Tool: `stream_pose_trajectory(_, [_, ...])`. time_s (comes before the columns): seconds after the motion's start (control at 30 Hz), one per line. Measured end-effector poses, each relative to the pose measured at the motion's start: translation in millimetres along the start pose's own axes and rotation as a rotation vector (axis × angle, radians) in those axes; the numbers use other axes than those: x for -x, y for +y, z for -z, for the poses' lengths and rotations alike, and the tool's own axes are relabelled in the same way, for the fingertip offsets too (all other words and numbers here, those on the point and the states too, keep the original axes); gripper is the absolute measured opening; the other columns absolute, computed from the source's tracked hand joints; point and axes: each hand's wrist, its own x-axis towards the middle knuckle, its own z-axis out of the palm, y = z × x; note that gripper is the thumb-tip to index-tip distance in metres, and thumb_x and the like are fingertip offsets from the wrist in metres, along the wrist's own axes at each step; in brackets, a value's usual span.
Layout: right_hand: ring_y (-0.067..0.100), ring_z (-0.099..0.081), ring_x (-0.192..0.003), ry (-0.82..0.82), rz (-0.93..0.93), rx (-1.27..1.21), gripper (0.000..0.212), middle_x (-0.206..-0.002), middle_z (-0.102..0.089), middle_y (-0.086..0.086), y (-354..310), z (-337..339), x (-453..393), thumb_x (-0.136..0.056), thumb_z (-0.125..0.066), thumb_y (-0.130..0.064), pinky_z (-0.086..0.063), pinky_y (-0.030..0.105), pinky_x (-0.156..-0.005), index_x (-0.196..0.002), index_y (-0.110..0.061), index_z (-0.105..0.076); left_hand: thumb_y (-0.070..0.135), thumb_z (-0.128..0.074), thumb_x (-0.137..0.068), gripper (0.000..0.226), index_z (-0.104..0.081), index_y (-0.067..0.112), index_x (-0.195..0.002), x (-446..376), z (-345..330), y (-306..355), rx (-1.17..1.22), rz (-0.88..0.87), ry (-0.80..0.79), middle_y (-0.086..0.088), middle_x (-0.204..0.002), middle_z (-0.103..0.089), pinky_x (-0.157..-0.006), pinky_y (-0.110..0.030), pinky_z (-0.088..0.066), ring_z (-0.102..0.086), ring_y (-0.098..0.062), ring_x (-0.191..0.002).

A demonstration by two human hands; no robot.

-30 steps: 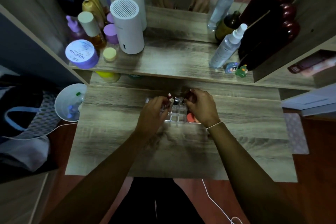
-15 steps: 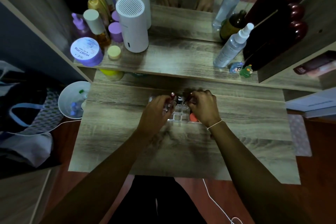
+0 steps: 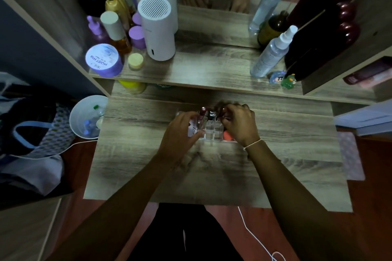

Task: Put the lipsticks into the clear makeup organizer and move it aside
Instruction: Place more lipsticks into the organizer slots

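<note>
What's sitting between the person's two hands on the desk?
In the head view, the clear makeup organizer sits between the left hand and right hand, with lipsticks standing in its far compartments.

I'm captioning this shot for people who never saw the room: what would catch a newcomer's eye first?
Both hands meet mid-table over the clear makeup organizer: left hand at its left side, right hand at its far right corner, a few lipsticks standing in it. On the shelf behind, a white cylinder with a grilled top stands by a purple-lidded jar.
</note>
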Motion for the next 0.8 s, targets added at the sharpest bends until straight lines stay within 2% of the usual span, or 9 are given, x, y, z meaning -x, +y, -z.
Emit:
stream_pose_trajectory(0.17, [0.031, -0.053, -0.111, 0.034, -0.012, -0.068, 0.041, -0.117, -0.066, 0.007, 3.6, 9.0, 13.7, -0.081, -0.068, -0.024, -0.040, 0.043, -0.094, -0.122, -0.022, -0.059, 0.028, -0.072, -0.082, 0.039, -0.058, 0.004, -0.109, 13.6, -1.0, 4.9, -0.058, -0.040, 0.097, -0.015, -0.105, -0.062, -0.079, -0.033, -0.050, -0.058, -0.024, -0.092])
stream_pose_trajectory(0.23, [0.028, -0.054, -0.109, 0.110, -0.005, -0.146, 0.043, -0.117, -0.066, 0.004, 8.3, 12.0, 26.5, -0.082, -0.066, -0.022, -0.040, 0.042, -0.093, -0.124, -0.024, -0.057, 0.027, -0.060, -0.087, 0.026, -0.060, 0.004, -0.101, 25.9, -4.9, 5.7, -0.087, -0.147, 0.110, -0.014, -0.096, -0.063, -0.072, -0.035, -0.050, -0.059, -0.024, -0.084])
stream_pose_trajectory(0.3, [0.026, -0.055, -0.105, 0.210, -0.008, -0.208, 0.040, -0.115, -0.066, 0.004, 18.1, 15.3, 45.2, -0.085, -0.064, -0.016, -0.042, 0.041, -0.092, -0.124, -0.023, -0.058, 0.026, -0.053, -0.088, 0.023, -0.061, 0.007, -0.099, 36.4, -12.0, 9.2, -0.126, -0.280, 0.049, -0.012, -0.093, -0.062, -0.071, -0.032, -0.045, -0.058, -0.024, -0.082])
stream_pose_trajectory(0.4, [0.032, -0.058, -0.104, 0.329, -0.081, -0.228, 0.039, -0.115, -0.067, 0.010, 43.2, 16.2, 75.2, -0.083, -0.060, -0.007, -0.045, 0.044, -0.092, -0.121, -0.015, -0.060, 0.016, -0.057, -0.087, 0.017, -0.060, 0.008, -0.102, 44.1, -27.6, 18.3, -0.081, -0.420, -0.074, -0.011, -0.099, -0.061, -0.076, -0.032, -0.044, -0.055, -0.023, -0.090])
stream_pose_trajectory(0.47, [0.033, -0.059, -0.104, 0.348, -0.149, -0.222, 0.040, -0.114, -0.067, 0.012, 63.8, 14.5, 96.8, -0.081, -0.053, -0.007, -0.045, 0.042, -0.094, -0.119, -0.012, -0.062, 0.014, -0.055, -0.088, 0.021, -0.061, 0.007, -0.106, 45.1, -42.2, 22.3, -0.104, -0.505, -0.158, -0.012, -0.104, -0.063, -0.082, -0.034, -0.041, -0.056, -0.025, -0.095])
stream_pose_trajectory(0.57, [0.029, -0.057, -0.110, 0.259, -0.188, -0.186, 0.045, -0.121, -0.065, 0.010, 87.4, 5.1, 123.1, -0.082, -0.055, -0.005, -0.041, 0.037, -0.098, -0.125, -0.014, -0.061, 0.018, -0.052, -0.089, 0.031, -0.061, 0.006, -0.117, 49.0, -63.7, 22.9, -0.185, -0.573, -0.254, -0.014, -0.117, -0.064, -0.094, -0.036, -0.038, -0.059, -0.029, -0.106])
stream_pose_trajectory(0.63, [0.032, -0.056, -0.117, 0.191, -0.209, -0.177, 0.048, -0.127, -0.063, 0.014, 95.6, -6.1, 135.9, -0.084, -0.061, -0.003, -0.044, 0.044, -0.102, -0.131, -0.012, -0.058, 0.018, -0.059, -0.087, 0.038, -0.059, 0.004, -0.123, 53.2, -77.8, 18.6, -0.250, -0.638, -0.323, -0.016, -0.126, -0.061, -0.102, -0.039, -0.038, -0.058, -0.030, -0.116])
stream_pose_trajectory(0.73, [0.035, -0.056, -0.121, 0.118, -0.266, -0.113, 0.045, -0.130, -0.060, 0.018, 98.3, -21.1, 145.6, -0.086, -0.063, -0.010, -0.042, 0.046, -0.105, -0.131, -0.009, -0.058, 0.025, -0.055, -0.091, 0.051, -0.046, 0.006, -0.137, 57.5, -87.2, 15.3, -0.343, -0.611, -0.465, -0.015, -0.145, -0.044, -0.112, -0.046, -0.028, -0.040, -0.031, -0.134])
stream_pose_trajectory(0.8, [0.036, -0.058, -0.113, 0.114, -0.315, -0.080, 0.039, -0.125, -0.062, 0.018, 98.1, -28.6, 150.2, -0.085, -0.066, -0.013, -0.044, 0.045, -0.101, -0.124, -0.010, -0.064, 0.032, -0.049, -0.093, 0.055, -0.040, 0.007, -0.141, 58.8, -89.7, 13.9, -0.396, -0.580, -0.517, -0.015, -0.150, -0.036, -0.114, -0.048, -0.019, -0.031, -0.032, -0.139])
